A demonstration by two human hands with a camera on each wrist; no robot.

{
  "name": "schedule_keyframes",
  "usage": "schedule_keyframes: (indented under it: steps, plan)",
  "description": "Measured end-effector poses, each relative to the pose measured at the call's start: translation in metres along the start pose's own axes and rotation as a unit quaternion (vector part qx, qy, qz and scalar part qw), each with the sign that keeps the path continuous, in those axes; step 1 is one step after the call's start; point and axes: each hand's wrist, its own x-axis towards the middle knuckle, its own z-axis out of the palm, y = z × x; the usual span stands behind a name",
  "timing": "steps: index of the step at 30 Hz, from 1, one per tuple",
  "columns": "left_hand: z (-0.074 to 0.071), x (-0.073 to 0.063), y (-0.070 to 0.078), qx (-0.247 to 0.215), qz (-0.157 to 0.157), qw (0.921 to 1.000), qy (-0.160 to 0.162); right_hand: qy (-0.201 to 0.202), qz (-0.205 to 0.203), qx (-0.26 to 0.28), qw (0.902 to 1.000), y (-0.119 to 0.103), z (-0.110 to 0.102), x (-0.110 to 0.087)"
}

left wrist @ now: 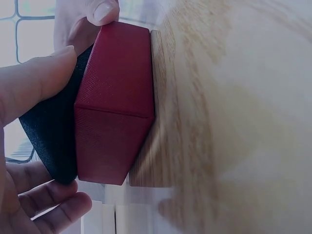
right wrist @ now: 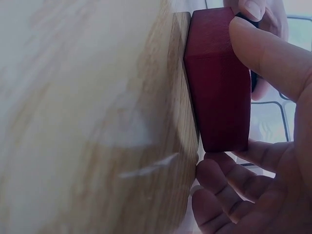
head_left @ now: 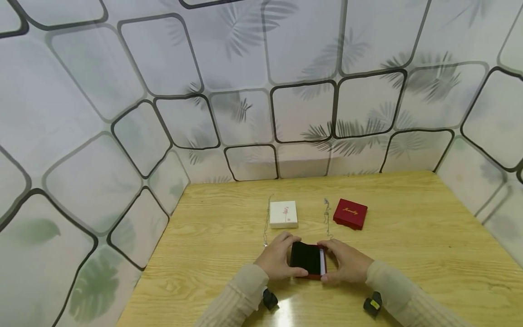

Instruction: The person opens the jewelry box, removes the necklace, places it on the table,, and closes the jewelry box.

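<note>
A small red jewelry box base (left wrist: 114,73) sits on the wooden table in front of the person. A black padded insert (head_left: 305,258) lies tilted at its top, raised at the left, and a white strip of the inside shows at the right. The left hand (head_left: 278,260) pinches the insert between thumb and fingers, as the left wrist view shows. At the box's right side, the right hand (head_left: 349,262) holds the red base, its thumb at the near top edge and fingers at the far side. What lies under the insert is hidden.
Behind the hands stand a white box (head_left: 283,214) with a red flower print and a red lid or box (head_left: 350,213) with gold lettering. One silver chain necklace (head_left: 267,222) lies left of the white box, another chain (head_left: 327,218) left of the red one. A patterned wall (head_left: 245,118) borders the table.
</note>
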Motion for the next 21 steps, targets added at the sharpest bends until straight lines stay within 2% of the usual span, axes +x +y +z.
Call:
schedule_keyframes:
  steps: [8, 21]
  plan:
    - [0.0021, 0.0013, 0.0007, -0.008, -0.005, 1.0, -0.003, 0.003, -0.013, -0.001, 0.9999, -0.0022, -0.001, -0.0004]
    - [0.0047, 0.0025, -0.0008, -0.012, 0.005, 0.9997, 0.02, 0.015, -0.009, -0.007, 0.9998, -0.0062, -0.0023, 0.0033]
